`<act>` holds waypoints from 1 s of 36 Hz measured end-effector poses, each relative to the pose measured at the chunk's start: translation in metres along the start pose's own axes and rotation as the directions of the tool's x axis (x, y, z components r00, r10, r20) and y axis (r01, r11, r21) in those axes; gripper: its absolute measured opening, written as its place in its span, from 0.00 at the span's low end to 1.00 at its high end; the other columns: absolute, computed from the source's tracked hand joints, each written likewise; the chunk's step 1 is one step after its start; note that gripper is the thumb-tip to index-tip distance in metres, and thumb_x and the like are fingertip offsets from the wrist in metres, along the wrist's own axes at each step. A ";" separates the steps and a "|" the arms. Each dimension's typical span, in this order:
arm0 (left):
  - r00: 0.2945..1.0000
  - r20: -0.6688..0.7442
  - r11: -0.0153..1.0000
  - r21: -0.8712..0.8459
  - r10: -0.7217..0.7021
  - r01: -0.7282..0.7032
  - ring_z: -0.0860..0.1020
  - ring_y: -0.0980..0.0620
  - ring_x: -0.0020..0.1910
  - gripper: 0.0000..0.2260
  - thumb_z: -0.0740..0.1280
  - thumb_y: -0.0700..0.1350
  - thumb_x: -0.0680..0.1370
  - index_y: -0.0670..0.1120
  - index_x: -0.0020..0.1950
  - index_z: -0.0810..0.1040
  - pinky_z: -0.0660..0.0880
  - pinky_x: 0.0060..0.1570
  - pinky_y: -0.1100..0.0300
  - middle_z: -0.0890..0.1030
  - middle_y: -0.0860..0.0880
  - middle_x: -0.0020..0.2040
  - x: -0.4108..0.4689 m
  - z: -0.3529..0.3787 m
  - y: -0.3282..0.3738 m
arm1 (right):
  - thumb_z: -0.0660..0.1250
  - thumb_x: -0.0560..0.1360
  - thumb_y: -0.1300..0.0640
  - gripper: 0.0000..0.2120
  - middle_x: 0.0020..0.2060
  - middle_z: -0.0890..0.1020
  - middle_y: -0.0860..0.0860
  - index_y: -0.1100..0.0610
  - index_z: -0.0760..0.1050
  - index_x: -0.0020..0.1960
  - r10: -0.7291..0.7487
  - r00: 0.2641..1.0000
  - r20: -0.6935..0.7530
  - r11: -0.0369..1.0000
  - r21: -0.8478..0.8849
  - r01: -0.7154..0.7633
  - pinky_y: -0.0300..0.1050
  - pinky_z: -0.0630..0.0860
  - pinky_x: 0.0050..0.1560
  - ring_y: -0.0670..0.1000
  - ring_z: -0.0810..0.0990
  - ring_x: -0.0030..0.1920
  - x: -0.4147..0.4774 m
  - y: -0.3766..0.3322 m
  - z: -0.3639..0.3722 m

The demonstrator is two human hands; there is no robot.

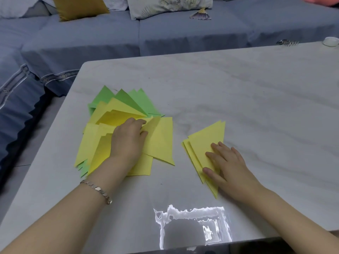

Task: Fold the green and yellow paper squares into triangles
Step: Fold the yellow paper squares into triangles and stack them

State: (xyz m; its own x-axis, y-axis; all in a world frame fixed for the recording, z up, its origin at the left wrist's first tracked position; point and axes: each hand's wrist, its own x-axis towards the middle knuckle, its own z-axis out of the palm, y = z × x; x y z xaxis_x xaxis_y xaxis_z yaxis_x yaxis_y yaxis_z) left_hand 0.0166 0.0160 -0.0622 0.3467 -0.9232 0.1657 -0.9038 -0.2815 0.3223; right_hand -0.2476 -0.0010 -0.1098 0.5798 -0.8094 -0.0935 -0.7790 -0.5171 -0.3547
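- We see the left hand (128, 140) lying over the near side of a mixed pile (95, 143), its fingers curled. Thumb and forefinger pinch the raised edge of a yellow sheet (161, 142).
- That yellow sheet is folded to a triangle. It fans out to the right of the pile, with one point reaching toward us.
- A bracelet (99, 189) sits on the left wrist.
- The pile is mostly yellow folded pieces overlapping one another. Green pieces (139, 101) show as points at its far side, and a few green tips show at its near left corner.
- The right hand (229, 162) is spread flat with fingers straight, pressing on a stack of yellow triangles (207, 138). This stack sits apart from the pile, to its right.
- Both lots of paper rest on a pale marbled counter (238, 88), toward its left half.
- At the counter's far right edge we note a hair clip (287, 42) and a small white round object (330, 41); we cannot tell what the latter is.
- Beyond the counter is a blue-grey sofa (91, 37) carrying a mustard cushion (78, 6), a patterned cushion (165, 4) and a pleated paper fan (200, 15).
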 end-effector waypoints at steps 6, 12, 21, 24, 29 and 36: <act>0.974 -0.131 0.754 -0.655 -0.184 0.054 0.76 0.51 0.38 0.05 0.71 0.44 0.73 0.46 0.45 0.77 0.70 0.39 0.61 0.79 0.51 0.39 -0.004 -0.015 0.055 | 0.47 0.78 0.38 0.30 0.68 0.70 0.54 0.58 0.73 0.63 -0.131 0.911 -0.391 0.970 0.138 0.199 0.42 0.56 0.69 0.47 0.62 0.69 0.000 0.003 -0.018; 0.991 -0.020 0.596 -0.800 -0.135 0.065 0.74 0.56 0.51 0.16 0.71 0.40 0.72 0.52 0.56 0.72 0.71 0.51 0.66 0.74 0.59 0.49 -0.026 0.022 0.121 | 0.46 0.82 0.47 0.21 0.68 0.68 0.53 0.57 0.66 0.66 -0.207 0.846 -0.492 0.964 0.048 0.263 0.41 0.58 0.68 0.54 0.64 0.68 0.003 0.018 -0.018; 0.998 0.058 0.765 -0.642 -0.013 0.047 0.73 0.51 0.59 0.16 0.67 0.39 0.75 0.44 0.63 0.73 0.62 0.52 0.72 0.76 0.48 0.60 -0.024 0.071 0.103 | 0.47 0.75 0.48 0.25 0.57 0.79 0.54 0.60 0.76 0.57 0.110 0.940 -0.324 0.968 0.251 -0.027 0.33 0.61 0.57 0.53 0.76 0.58 0.006 0.025 0.013; 0.991 0.109 0.850 -0.527 0.073 -0.005 0.72 0.49 0.59 0.17 0.65 0.39 0.77 0.44 0.65 0.71 0.59 0.48 0.74 0.73 0.45 0.60 -0.026 0.088 0.091 | 0.50 0.76 0.51 0.21 0.55 0.78 0.56 0.63 0.75 0.55 0.163 0.882 -0.441 0.958 0.283 -0.036 0.33 0.62 0.55 0.52 0.73 0.56 0.008 0.019 0.008; 0.986 0.053 0.952 -0.272 0.161 -0.141 0.75 0.42 0.55 0.11 0.73 0.41 0.71 0.43 0.52 0.81 0.72 0.54 0.54 0.74 0.41 0.58 -0.029 0.106 0.087 | 0.41 0.81 0.47 0.28 0.66 0.72 0.56 0.59 0.74 0.64 -0.156 0.972 -0.175 0.986 -0.086 0.143 0.47 0.59 0.65 0.54 0.70 0.66 0.014 0.020 0.021; 0.937 -0.012 0.937 -0.020 0.350 -0.350 0.80 0.53 0.42 0.09 0.68 0.50 0.67 0.51 0.45 0.83 0.61 0.43 0.61 0.82 0.54 0.44 -0.029 0.110 0.080 | 0.34 0.73 0.41 0.37 0.73 0.60 0.53 0.59 0.60 0.73 -0.001 0.999 -0.054 0.986 -0.169 -0.008 0.44 0.48 0.71 0.52 0.58 0.74 0.044 0.025 0.012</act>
State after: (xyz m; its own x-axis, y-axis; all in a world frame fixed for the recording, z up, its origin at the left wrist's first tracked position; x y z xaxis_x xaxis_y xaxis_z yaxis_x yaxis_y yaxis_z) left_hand -0.0930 -0.0082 -0.1439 0.0116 -0.9601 0.2793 -0.9628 0.0646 0.2622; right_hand -0.2387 -0.0467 -0.1341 0.5672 -0.8225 -0.0426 -0.8125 -0.5504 -0.1922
